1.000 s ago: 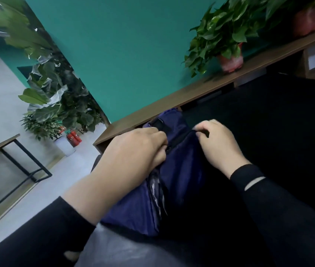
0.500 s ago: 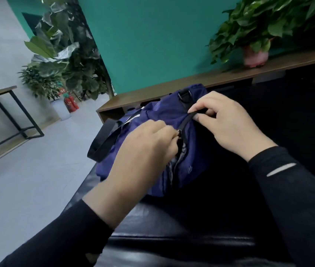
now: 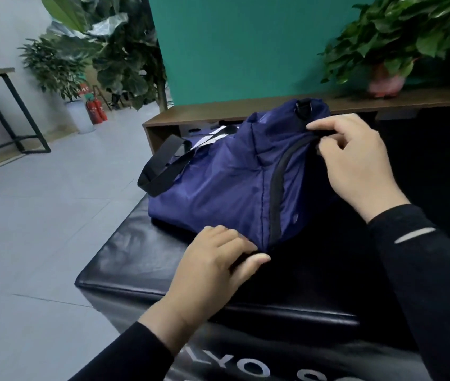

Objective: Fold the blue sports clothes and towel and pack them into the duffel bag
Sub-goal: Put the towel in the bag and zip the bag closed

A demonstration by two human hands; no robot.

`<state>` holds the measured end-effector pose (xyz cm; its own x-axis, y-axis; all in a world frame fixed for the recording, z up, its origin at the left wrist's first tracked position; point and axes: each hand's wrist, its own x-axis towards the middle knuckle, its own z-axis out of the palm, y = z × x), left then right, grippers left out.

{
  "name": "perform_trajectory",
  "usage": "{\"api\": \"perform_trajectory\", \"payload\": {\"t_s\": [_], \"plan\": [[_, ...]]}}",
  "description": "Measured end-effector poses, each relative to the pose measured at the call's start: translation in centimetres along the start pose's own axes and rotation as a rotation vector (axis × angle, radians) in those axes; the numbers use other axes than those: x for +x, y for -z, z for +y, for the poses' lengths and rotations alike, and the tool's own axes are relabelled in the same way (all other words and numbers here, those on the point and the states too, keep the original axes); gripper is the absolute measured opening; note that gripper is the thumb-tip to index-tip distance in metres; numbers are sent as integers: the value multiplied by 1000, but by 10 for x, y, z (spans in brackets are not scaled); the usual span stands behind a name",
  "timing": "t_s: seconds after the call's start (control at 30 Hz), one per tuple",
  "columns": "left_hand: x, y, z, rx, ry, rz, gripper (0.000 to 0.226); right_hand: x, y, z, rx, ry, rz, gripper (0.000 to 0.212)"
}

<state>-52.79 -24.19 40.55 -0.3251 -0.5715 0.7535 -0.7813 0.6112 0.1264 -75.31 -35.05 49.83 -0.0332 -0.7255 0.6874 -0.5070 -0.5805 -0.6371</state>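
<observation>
A navy blue duffel bag [image 3: 218, 182] lies on a black padded bench [image 3: 141, 257]. Its black zipper line [image 3: 276, 193] runs shut from the far end to the near end. Black handle straps [image 3: 160, 171] hang off its left side. My left hand [image 3: 212, 270] is at the bag's near end, fingers curled and pinching the zipper's end. My right hand [image 3: 355, 163] pinches the far end of the zipper strip near a black buckle [image 3: 303, 108]. No clothes or towel are visible; the bag's inside is hidden.
A low wooden shelf [image 3: 245, 111] runs behind the bench with a potted plant [image 3: 388, 50] on it. Grey floor lies to the left, with a black-legged table [image 3: 6, 111], tall plants [image 3: 102, 50] and red fire extinguishers [image 3: 96, 110] beyond.
My left hand has drawn from the middle of the bag toward me along the zipper, and the opening is now shut. My right hand kept hold of the far end. The view tilted level.
</observation>
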Motion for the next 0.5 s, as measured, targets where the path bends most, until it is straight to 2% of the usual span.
{"api": "perform_trajectory", "payload": {"t_s": [0.1,0.13,0.17,0.23,0.3,0.33,0.4,0.5], "plan": [[5,13,-32,-29,299,207,23,-19,4,-24,-46,216,133,32],[6,13,-44,-10,400,208,32,-30,0,-36,-33,320,117,28],[7,12,-56,17,480,161,48,-43,-8,-51,-23,424,37,24],[7,8,-69,80,555,-41,74,-71,-32,-74,-82,563,-247,19],[8,2,-68,146,592,-266,84,-86,-56,-76,-248,546,-451,22],[8,-2,-65,180,605,-324,81,-89,-64,-70,-331,500,-469,25],[13,-9,-57,215,635,-289,70,-89,-66,-53,-434,413,-406,25],[22,-17,-38,288,587,-202,68,-84,-54,-36,-522,294,-325,25]]}}
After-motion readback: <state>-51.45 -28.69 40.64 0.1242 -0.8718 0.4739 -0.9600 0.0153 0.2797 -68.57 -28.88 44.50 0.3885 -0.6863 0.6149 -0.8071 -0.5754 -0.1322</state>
